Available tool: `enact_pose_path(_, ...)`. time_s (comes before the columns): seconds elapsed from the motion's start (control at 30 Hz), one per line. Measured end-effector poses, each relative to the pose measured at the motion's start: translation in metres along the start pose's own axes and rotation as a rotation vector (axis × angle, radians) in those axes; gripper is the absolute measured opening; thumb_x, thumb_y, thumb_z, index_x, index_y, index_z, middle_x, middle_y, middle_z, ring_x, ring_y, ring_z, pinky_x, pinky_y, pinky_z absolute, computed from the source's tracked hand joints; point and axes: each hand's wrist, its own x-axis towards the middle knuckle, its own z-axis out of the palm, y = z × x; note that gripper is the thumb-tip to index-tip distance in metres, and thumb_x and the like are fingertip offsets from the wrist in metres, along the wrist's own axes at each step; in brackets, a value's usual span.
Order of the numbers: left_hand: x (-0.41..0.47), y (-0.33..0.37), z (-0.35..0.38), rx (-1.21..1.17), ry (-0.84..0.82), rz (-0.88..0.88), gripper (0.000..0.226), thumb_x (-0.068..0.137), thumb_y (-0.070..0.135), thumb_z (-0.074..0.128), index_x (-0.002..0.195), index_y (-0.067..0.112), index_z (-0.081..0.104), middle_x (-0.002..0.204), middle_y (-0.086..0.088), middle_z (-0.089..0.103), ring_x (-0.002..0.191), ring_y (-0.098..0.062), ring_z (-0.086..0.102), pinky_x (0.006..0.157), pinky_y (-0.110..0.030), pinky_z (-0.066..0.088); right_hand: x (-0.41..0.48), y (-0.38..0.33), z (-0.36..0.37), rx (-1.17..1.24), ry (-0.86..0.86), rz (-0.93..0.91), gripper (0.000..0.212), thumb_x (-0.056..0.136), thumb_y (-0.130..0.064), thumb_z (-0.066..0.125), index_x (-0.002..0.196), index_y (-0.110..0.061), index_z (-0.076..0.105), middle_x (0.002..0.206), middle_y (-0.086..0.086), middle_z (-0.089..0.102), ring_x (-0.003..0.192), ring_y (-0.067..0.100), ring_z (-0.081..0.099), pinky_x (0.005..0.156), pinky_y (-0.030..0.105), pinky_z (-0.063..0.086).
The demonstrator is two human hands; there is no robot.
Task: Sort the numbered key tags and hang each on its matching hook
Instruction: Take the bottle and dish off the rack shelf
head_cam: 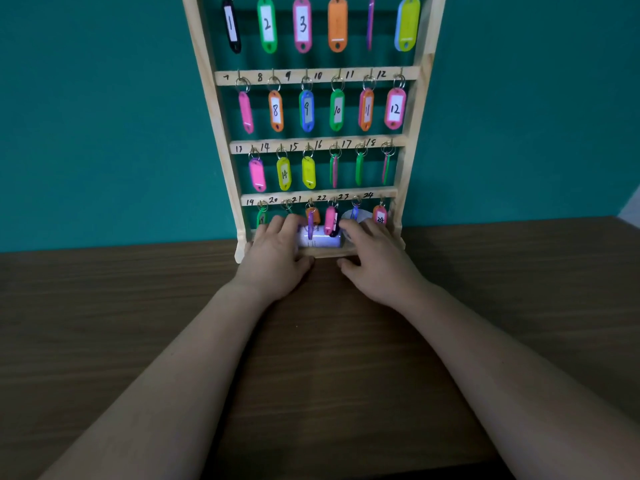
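Since the key tags (pixel 395 108) are small plastic slips on thin wire rings, they should handle as light, stiff and rather smooth. The sound hold is a pinch on the flat body just under the ring, leaving the ring free to catch its hook. They will likely swing at a touch.

All the tags in view already hang on the wooden rack (pixel 214 112), row under row below its numbered rails. Several are turned edge-on or blank side out, so their numbers cannot be read. The lowest row, from the rack's left post across to the tag marked 24 (pixel 380 216), hangs just above the rack's foot.

Both hands are at that foot. The left hand (pixel 277 254) and right hand (pixel 379 261) reach over the bottom rail, one at each end of a white cylinder (pixel 320 241) lying behind the lowest tags. The fingers (pixel 285 225) curve loosely toward it while the thumbs stay on the near side of the rail — whether they grip it or only touch it, I cannot tell.

A purple tag (pixel 310 225) and a pink tag (pixel 330 220) dangle right across the cylinder, so they stand in the way. The rack stands on a dark wooden desk (pixel 318 358), against a teal wall (pixel 104 116).
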Motion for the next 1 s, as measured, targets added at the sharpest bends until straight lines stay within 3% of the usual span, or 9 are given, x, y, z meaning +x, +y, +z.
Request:
enact_pose_path(0.17, -0.004, -0.002, 0.002, 0.022, 0.045, 0.045, 0.063, 0.092, 0.029, 0.076, 0.148, 0.022, 0.048, 0.135, -0.007, 0.046, 0.123, -0.033, 0.044, 0.105, -0.051, 0.046, 0.001, 0.002, 0.001, -0.007, 0.044, -0.028, 0.062, 0.096, -0.034, 0.073, 0.148, -0.034, 0.040, 0.140, -0.001, 0.052, 0.133, 0.024, 0.049, 0.096, 0.036, 0.038)
enact_pose_path(0.4, -0.013, -0.003, -0.001, 0.028, 0.117, 0.090, 0.064, 0.085, 0.029, 0.082, 0.143, 0.021, 0.055, 0.129, -0.007, 0.048, 0.114, -0.030, 0.047, 0.100, -0.043, 0.046, -0.005, -0.005, -0.012, 0.029, 0.096, -0.075, 0.042, 0.097, -0.026, 0.070, 0.135, -0.030, 0.054, 0.128, -0.005, 0.058, 0.126, 0.021, 0.054, 0.110, 0.048, 0.044)
enact_pose_path(0.5, -0.016, -0.003, -0.001, 0.025, 0.129, 0.100, 0.060, 0.087, 0.027, 0.080, 0.141, 0.021, 0.056, 0.127, -0.007, 0.048, 0.112, -0.029, 0.048, 0.100, -0.042, 0.046, -0.010, -0.008, -0.016, 0.031, 0.089, -0.092, 0.031, 0.097, -0.023, 0.071, 0.125, -0.028, 0.058, 0.123, -0.006, 0.058, 0.128, 0.021, 0.054, 0.113, 0.048, 0.042)
enact_pose_path(0.63, -0.020, -0.002, -0.002, 0.029, 0.124, 0.087, 0.058, 0.091, 0.029, 0.077, 0.144, 0.026, 0.053, 0.127, -0.005, 0.051, 0.112, -0.029, 0.047, 0.100, -0.041, 0.045, -0.014, -0.008, -0.020, 0.015, 0.087, -0.129, 0.021, 0.097, -0.015, 0.070, 0.110, -0.028, 0.059, 0.113, -0.007, 0.058, 0.115, 0.018, 0.055, 0.116, 0.044, 0.036)
enact_pose_path(0.83, -0.032, -0.001, -0.004, -0.018, 0.080, 0.072, 0.043, 0.093, 0.031, 0.074, 0.134, 0.026, 0.059, 0.116, -0.004, 0.055, 0.114, -0.030, 0.051, 0.098, -0.047, 0.048, -0.019, -0.008, -0.026, 0.095, 0.022, -0.138, 0.027, 0.094, -0.013, 0.071, 0.112, -0.028, 0.059, 0.092, -0.016, 0.051, 0.094, 0.012, 0.054, 0.085, 0.036, 0.044)
enact_pose_path(1.0, -0.048, -0.005, -0.008, -0.045, 0.066, 0.087, 0.041, 0.095, 0.027, 0.071, 0.134, 0.028, 0.058, 0.118, 0.001, 0.053, 0.111, -0.026, 0.050, 0.097, -0.045, 0.049, -0.023, -0.010, -0.024, 0.132, -0.064, -0.108, 0.042, 0.089, -0.017, 0.073, 0.122, -0.030, 0.051, 0.085, -0.007, 0.058, 0.083, 0.016, 0.059, 0.076, 0.047, 0.054)
